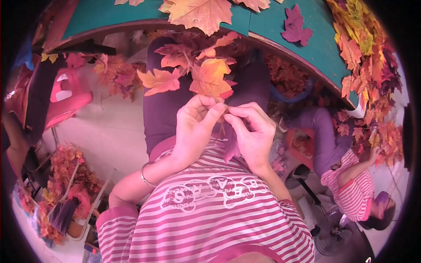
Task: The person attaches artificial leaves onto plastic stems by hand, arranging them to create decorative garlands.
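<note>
My left hand (197, 127) pinches the stem end of an artificial maple leaf spray (209, 78), its orange, yellow and red leaves spreading out beyond my fingers over my lap. Fingertip to fingertip with it, my right hand (253, 130) is closed in a pinch at the same stem. What exactly lies between the fingertips is too small to tell. A purple leaf (232, 150) hangs below, beside my right hand, and a thin stem dangles between the two hands.
Ahead curves a green table (267, 26) with a large orange leaf (199, 14), a purple leaf (296, 26) and a leaf pile (366, 48) at right. A pink stool (70, 98) stands left, above a leaf heap (66, 184). At right are another person (346, 175) and a fan (331, 239).
</note>
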`<state>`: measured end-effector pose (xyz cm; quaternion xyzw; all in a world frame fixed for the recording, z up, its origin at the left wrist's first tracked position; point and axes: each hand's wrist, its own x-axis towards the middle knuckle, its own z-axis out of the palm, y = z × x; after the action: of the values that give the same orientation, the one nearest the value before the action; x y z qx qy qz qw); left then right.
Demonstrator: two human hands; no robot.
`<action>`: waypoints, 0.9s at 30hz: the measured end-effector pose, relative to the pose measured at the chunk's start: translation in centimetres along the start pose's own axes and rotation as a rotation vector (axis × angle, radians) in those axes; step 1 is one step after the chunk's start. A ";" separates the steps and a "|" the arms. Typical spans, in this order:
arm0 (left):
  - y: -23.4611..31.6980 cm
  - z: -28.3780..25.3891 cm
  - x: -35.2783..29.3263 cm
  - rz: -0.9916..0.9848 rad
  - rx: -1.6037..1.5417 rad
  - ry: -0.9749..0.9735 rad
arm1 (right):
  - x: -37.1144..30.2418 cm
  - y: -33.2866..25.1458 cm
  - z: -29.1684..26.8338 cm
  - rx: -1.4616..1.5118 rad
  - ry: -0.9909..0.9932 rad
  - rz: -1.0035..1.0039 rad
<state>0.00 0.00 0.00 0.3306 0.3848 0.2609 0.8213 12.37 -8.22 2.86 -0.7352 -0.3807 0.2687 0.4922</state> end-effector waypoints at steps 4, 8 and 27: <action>1.5 -0.7 -0.8 -0.086 0.068 -0.074 | -0.2 -2.2 0.1 -0.188 0.044 -0.104; 0.0 0.6 0.9 -0.327 -0.052 -0.043 | 0.9 0.7 -1.8 -0.149 -0.014 -0.117; 5.1 -4.0 -0.6 0.234 0.344 -0.341 | 13.5 -4.5 -19.4 -0.407 0.732 -0.329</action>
<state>-4.43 4.24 2.19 0.5467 0.2385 0.2255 0.7703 33.55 -6.16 13.99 -0.7933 -0.3386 -0.1713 0.4761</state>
